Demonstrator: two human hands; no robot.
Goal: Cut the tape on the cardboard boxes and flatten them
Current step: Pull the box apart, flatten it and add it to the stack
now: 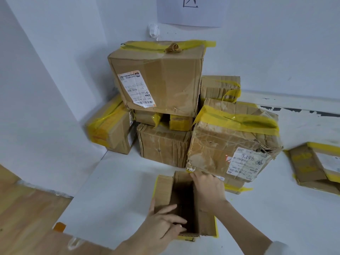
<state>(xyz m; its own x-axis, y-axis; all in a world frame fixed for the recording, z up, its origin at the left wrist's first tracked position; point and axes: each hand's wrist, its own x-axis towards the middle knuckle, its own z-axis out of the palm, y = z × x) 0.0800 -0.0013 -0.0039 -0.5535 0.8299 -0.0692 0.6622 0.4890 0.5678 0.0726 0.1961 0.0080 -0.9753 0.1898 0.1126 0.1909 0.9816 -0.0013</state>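
A small opened cardboard box [164,188] with yellow tape on its edges stands on the white floor sheet in front of me, its dark inside showing. My left hand [163,224] grips its near wall, fingers reaching into the opening. My right hand [207,190] presses on the box's right flap at the far corner. Behind it is a pile of taped cardboard boxes: a large one on top with a shipping label [158,78], a crumpled one at the right [233,138], one at the left [112,127] and one in the middle [163,144]. No cutting tool is visible.
A flattened box [312,164] with yellow tape lies on the floor at the right. White walls form a corner behind the pile, with a paper sheet [191,10] stuck high up. Wooden floor [24,214] shows at the lower left, with a small orange object [59,227] at the sheet's edge.
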